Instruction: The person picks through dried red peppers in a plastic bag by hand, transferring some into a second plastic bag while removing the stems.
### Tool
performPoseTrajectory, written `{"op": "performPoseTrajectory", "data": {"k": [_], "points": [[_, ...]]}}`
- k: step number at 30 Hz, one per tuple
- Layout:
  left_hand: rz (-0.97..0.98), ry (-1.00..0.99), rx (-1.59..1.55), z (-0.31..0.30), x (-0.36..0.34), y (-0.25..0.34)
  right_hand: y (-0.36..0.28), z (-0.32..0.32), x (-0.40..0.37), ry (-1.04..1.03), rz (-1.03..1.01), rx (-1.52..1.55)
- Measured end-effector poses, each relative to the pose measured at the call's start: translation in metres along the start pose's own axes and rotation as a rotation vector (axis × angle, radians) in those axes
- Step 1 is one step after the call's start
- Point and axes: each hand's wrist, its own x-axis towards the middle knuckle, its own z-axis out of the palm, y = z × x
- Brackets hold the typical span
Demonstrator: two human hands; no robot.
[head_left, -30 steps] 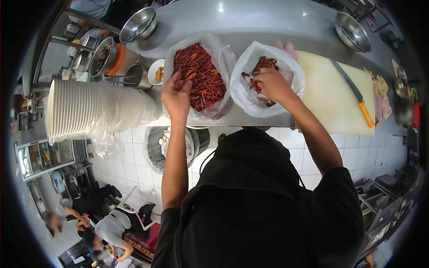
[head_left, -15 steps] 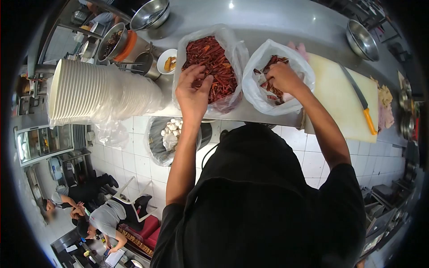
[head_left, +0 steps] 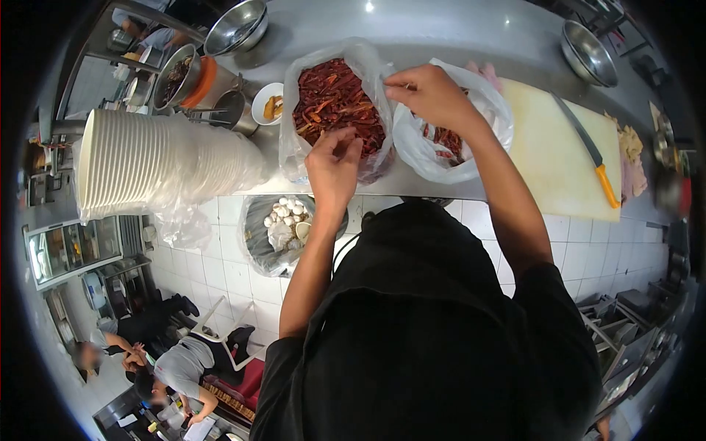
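Dried red chilies (head_left: 334, 95) fill a clear plastic bag (head_left: 290, 151) on the steel counter. My left hand (head_left: 334, 165) is over the near part of these chilies, its fingers curled towards the thumb; whatever lies between the fingertips is hidden. A white plastic bag (head_left: 489, 151) stands open to the right, with more dried chilies (head_left: 445, 140) inside, fewer than in the clear bag. Above the gap between both bags is my right hand (head_left: 434, 92). Its index finger and thumb point left, slightly apart, and nothing shows between them.
Left stands a wrapped stack of white tubs (head_left: 132, 162), near a small bowl (head_left: 259, 110). A yellow-handled knife (head_left: 588, 143) lies on the cutting board (head_left: 540, 169) at right. Below the counter is a lined bin (head_left: 254, 239) with garlic-like white bulbs. Co-workers (head_left: 184, 364) are at lower left.
My right hand has come up out of the white bag and moved left towards the clear bag. My left hand has shifted slightly right and nearer to me over the chilies.
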Motion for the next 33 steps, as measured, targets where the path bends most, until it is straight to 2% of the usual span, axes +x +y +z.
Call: {"op": "performPoseTrajectory", "data": {"k": [1,4,7,10,16,25,29,32,33], "points": [[-0.005,-0.003,0.012,-0.002,-0.002,-0.001,0.009,0.004,0.0,0.035,-0.052,-0.102],[-0.028,-0.014,0.005,-0.009,-0.008,-0.006,0.03,-0.009,-0.017,-0.169,0.039,-0.405],[-0.038,-0.032,0.015,-0.014,-0.012,-0.01,0.087,0.002,-0.041,-0.24,-0.108,-0.493],[-0.03,-0.056,0.009,-0.012,-0.014,-0.01,0.098,0.011,-0.051,-0.299,-0.167,-0.584],[-0.006,-0.074,-0.012,-0.009,-0.012,-0.007,0.108,0.014,-0.036,-0.429,-0.071,-0.647],[-0.049,-0.046,-0.001,-0.029,-0.031,-0.004,0.105,-0.001,-0.038,-0.253,-0.038,-0.515],[-0.123,-0.018,-0.08,-0.04,-0.047,-0.008,0.087,-0.02,-0.034,-0.214,0.162,-0.325],[-0.211,-0.019,-0.138,-0.044,-0.057,-0.014,0.104,-0.019,-0.035,-0.147,0.217,-0.086],[-0.224,-0.031,-0.135,-0.044,-0.059,-0.013,0.098,-0.02,-0.035,-0.164,0.22,-0.111]]}}
